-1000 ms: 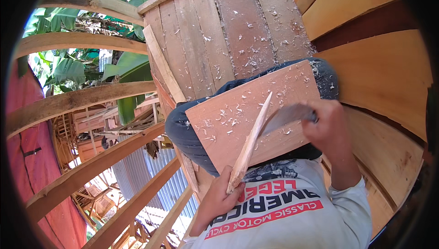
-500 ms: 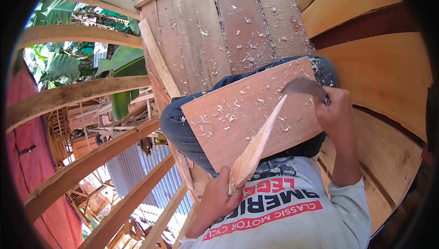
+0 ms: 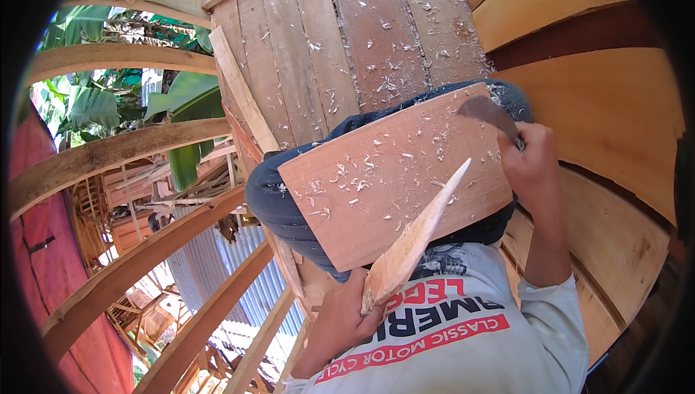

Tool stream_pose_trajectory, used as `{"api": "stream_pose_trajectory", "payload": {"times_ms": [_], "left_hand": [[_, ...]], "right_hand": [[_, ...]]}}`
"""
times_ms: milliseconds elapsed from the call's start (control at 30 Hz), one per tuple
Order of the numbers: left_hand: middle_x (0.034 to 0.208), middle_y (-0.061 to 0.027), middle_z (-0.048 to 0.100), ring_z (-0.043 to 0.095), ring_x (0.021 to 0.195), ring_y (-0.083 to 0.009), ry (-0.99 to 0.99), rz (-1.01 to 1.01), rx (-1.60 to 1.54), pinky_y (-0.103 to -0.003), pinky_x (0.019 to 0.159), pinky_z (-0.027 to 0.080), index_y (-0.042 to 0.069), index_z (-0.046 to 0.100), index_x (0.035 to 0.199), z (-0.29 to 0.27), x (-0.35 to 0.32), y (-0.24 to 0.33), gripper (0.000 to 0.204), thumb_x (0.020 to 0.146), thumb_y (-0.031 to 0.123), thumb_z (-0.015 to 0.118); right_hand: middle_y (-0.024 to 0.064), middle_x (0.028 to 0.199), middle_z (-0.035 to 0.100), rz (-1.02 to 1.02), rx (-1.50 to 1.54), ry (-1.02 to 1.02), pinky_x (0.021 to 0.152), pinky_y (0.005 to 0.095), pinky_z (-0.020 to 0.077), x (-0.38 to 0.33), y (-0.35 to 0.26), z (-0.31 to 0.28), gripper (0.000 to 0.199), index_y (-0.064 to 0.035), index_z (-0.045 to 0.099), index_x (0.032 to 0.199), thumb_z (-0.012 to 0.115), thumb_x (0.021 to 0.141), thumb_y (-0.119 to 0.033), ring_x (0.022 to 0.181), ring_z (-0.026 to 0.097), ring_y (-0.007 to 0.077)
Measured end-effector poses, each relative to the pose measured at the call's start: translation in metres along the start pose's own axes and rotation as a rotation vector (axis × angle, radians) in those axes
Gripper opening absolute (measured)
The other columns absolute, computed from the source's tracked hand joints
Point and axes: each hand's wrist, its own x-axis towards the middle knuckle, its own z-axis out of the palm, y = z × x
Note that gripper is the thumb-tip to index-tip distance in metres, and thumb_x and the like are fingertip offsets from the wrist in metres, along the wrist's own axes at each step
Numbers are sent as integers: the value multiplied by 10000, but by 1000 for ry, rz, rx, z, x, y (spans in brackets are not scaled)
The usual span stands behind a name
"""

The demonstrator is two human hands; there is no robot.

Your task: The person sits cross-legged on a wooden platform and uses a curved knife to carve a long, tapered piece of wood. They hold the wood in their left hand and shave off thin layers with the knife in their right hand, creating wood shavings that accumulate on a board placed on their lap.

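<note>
My left hand (image 3: 349, 314) is closed round the thick lower end of a pale, pointed piece of wood (image 3: 414, 240). Its tapered tip slants up and to the right over a flat wooden board (image 3: 362, 213) resting across my lap. In my right hand (image 3: 530, 159) is a knife (image 3: 491, 117) with a broad curved blade, the fingers wrapped round its handle. The blade is over the board's upper right corner, apart from the wood's tip. Curled wood shavings (image 3: 352, 171) lie scattered on the board.
My crossed legs (image 3: 289, 202) sit on a plank floor (image 3: 308, 54) strewn with shavings. Wide wooden boards (image 3: 590, 119) form a wall close on my right. Spaced wooden bars (image 3: 137, 144) line the left, with banana leaves (image 3: 192, 101) and corrugated metal sheets (image 3: 232, 264) beyond them.
The knife has come off the wood's tip and swung slightly up and right. The piece of wood has turned a little, its tip now lower and further right.
</note>
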Motion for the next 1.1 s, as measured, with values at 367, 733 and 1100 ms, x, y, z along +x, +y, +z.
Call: {"api": "stream_pose_trajectory", "payload": {"times_ms": [367,733,1100], "left_hand": [[758,-218,612,627,732,-405,0,41,25,-405,655,474,10,457,990,-5,2,2,281,813,185,587],[760,-287,586,584,730,-491,-11,-21,-21,-496,631,449,12,445,1043,-3,2,6,361,809,214,631],[775,-293,590,588,753,-491,-53,-52,-50,-487,647,454,16,461,1022,1,-6,8,334,811,221,619]], "right_hand": [[293,643,521,-421,-30,-198,566,414,483,-41,-12,12,236,75,630,757,605,786,-158,611,582,442],[268,625,552,-109,-80,-70,596,432,490,-3,13,9,206,52,642,731,616,731,-152,606,606,409],[263,648,559,-98,-48,-134,611,433,493,-29,1,-2,188,23,649,709,608,720,-159,661,596,432]]}}
